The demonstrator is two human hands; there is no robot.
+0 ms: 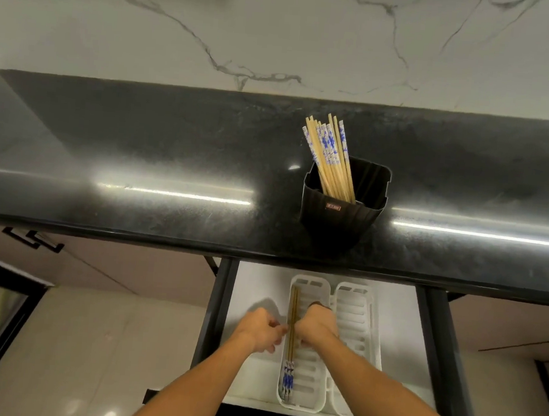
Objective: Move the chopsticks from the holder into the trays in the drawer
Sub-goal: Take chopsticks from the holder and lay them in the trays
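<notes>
A pair [294, 308] of chopsticks lies lengthwise in the left tray [306, 371], one of two in the open drawer [254, 285], beside the right tray [353, 312] — blue-patterned ends toward the person, plain tips toward the counter [138, 164]. The right hand [318, 326] curls its fingers on the pair at mid-length, while the left hand [262, 330] has curled fingertips at its side, grip unclear. One black holder [334, 219] on the counter carries a bundle [330, 153] — patterned ends up, leaning left, too crowded to count.

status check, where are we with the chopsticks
Left hand and right hand at chopstick pair in left tray, grip unclear. Holder holds many more. Right tray looks bare.
</notes>
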